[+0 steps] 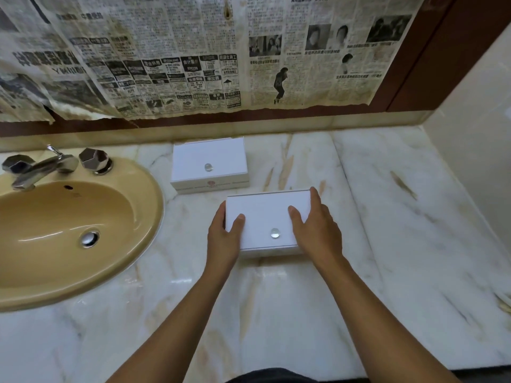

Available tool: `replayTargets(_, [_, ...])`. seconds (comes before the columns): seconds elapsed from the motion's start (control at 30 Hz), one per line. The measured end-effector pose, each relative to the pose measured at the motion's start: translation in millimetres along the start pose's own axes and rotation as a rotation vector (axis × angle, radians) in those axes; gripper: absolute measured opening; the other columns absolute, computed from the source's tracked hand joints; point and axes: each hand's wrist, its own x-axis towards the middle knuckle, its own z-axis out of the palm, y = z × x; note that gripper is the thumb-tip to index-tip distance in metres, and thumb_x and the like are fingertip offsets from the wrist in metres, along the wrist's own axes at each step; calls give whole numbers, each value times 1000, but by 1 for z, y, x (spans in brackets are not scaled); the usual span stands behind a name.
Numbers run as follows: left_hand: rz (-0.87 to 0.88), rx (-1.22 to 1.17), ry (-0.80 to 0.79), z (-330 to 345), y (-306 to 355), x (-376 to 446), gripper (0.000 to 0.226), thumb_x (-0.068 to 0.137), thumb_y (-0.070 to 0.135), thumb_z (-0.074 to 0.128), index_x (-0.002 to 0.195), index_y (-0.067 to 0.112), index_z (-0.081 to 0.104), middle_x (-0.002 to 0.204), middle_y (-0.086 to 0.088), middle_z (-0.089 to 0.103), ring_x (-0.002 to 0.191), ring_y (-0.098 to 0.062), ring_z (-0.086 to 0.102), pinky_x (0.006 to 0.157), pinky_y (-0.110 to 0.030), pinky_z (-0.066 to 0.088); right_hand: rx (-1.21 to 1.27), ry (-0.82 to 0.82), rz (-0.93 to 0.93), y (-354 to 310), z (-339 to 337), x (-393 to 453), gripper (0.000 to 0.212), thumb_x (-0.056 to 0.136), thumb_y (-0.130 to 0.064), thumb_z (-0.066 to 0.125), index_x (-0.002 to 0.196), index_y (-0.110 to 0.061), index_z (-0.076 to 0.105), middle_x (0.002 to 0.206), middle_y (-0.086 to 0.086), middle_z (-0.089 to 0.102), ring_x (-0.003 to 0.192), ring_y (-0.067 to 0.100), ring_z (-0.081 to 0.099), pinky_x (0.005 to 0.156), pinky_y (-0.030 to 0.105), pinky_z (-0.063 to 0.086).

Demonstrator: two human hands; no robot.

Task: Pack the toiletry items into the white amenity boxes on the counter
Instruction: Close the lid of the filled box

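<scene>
Two white amenity boxes sit on the marble counter (pixel 387 217), both with lids closed and a small clear knob on top. The near box (pixel 266 217) is held from both sides. My left hand (pixel 225 236) grips its left end, thumb on the lid and fingers down the side. My right hand (pixel 318 225) grips its right end, thumb on the lid, fingers along the right edge. The far box (pixel 209 158) stands behind it, nearer the wall, untouched. No loose toiletry items are in view.
A tan oval sink (pixel 69 230) with a chrome faucet (pixel 41 167) and two faceted handles fills the left. Newspaper (pixel 193 56) covers the wall behind the counter. A cream side wall (pixel 470 134) bounds the counter on the right.
</scene>
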Motion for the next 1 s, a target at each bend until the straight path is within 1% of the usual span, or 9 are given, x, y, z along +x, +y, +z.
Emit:
replayTargets(0.13, [29, -14, -44, 36, 14, 26, 38, 98, 23, 57, 136, 21, 54, 126, 8, 62, 113, -8, 59, 101, -35, 49, -5, 46, 54, 9, -18, 39, 65, 98, -48, 39, 152, -24, 13, 145, 10, 42, 123, 32, 49, 93, 37, 42])
replayTargets(0.23, [35, -23, -70, 61, 24, 50, 39, 98, 22, 57, 136, 17, 54, 127, 5, 62, 114, -11, 59, 102, -36, 48, 3, 66, 93, 13, -28, 68, 64, 98, -47, 41, 152, -23, 15, 143, 12, 44, 123, 33, 49, 93, 37, 41])
replayTargets(0.37, [32, -1, -97, 90, 31, 78, 38, 100, 25, 53, 137, 19, 52, 128, 6, 61, 117, -13, 58, 102, -36, 48, 17, 109, 140, 14, -36, 105, 62, 97, -46, 43, 150, -23, 20, 140, 13, 47, 122, 35, 49, 96, 39, 41])
replayTargets(0.6, [22, 39, -58, 119, 36, 118, 44, 100, 27, 52, 142, 17, 47, 135, 0, 58, 122, -16, 55, 105, -41, 46, 54, 145, 145, 13, -37, 156, 59, 97, -44, 45, 148, -24, 25, 137, 12, 50, 120, 34, 50, 95, 40, 41])
replayTargets(0.67, [22, 52, -49, 123, 38, 126, 44, 100, 27, 52, 143, 18, 47, 136, 1, 57, 122, -14, 54, 106, -38, 46, 60, 135, 148, 13, -37, 165, 59, 97, -44, 45, 148, -25, 24, 137, 12, 50, 121, 35, 49, 96, 40, 41])
replayTargets(0.77, [18, 39, -43, 127, 41, 135, 41, 100, 23, 51, 141, 19, 49, 132, 4, 59, 115, -8, 55, 98, -26, 46, 66, 124, 144, 14, -38, 174, 60, 97, -44, 45, 149, -25, 23, 137, 12, 50, 121, 34, 49, 95, 39, 41])
replayTargets(0.8, [14, 43, -40, 127, 41, 137, 40, 100, 22, 51, 140, 19, 49, 132, 4, 59, 114, -8, 55, 97, -25, 45, 69, 122, 140, 14, -37, 177, 61, 96, -45, 45, 149, -25, 23, 137, 11, 50, 121, 34, 49, 95, 39, 41])
replayTargets(0.93, [-5, 75, -29, 131, 37, 144, 43, 100, 25, 51, 141, 17, 48, 134, 1, 58, 121, -15, 55, 105, -38, 46, 59, 104, 129, 17, -35, 184, 62, 96, -44, 45, 150, -24, 22, 137, 11, 50, 121, 33, 50, 95, 39, 41])
replayTargets(1.0, [-19, 90, -33, 132, 35, 144, 43, 100, 25, 51, 141, 17, 48, 135, 0, 58, 121, -16, 55, 105, -40, 46, 63, 93, 130, 18, -33, 184, 62, 97, -44, 45, 150, -23, 22, 137, 11, 50, 121, 33, 50, 95, 39, 42])
